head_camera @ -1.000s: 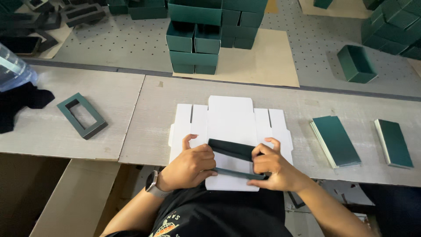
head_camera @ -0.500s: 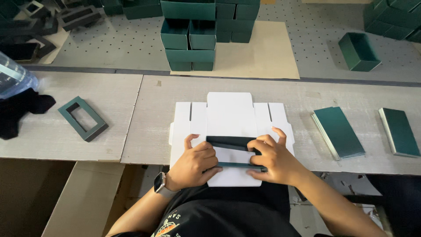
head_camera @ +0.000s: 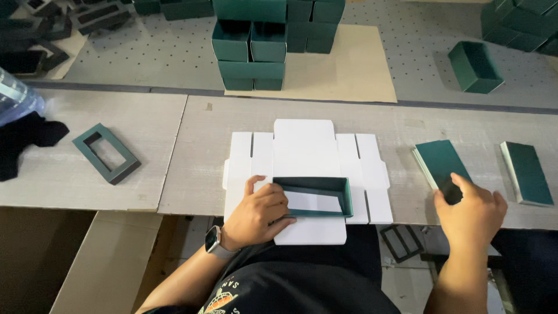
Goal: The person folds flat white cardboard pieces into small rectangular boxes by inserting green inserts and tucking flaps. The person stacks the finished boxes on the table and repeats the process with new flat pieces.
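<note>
A flat white die-cut cardboard sheet (head_camera: 305,151) lies on the grey table in front of me. On its near half sits a dark green rectangular frame (head_camera: 317,196), open in the middle. My left hand (head_camera: 256,212) rests on the frame's left end and grips it; a watch is on that wrist. My right hand (head_camera: 471,212) has reached out to the right and touches the near end of a stack of flat green cards (head_camera: 439,163). A second green stack (head_camera: 526,172) lies further right.
A loose green frame (head_camera: 106,153) lies on the left board beside dark cloth (head_camera: 26,139). Stacked green boxes (head_camera: 250,52) stand on a tan sheet behind, with more green boxes (head_camera: 474,65) at the back right. The table's near edge drops to the floor.
Both hands were folding the green frame on the white sheet. The frame now stands opened out, and my right hand has left it and moved right to the green card stack.
</note>
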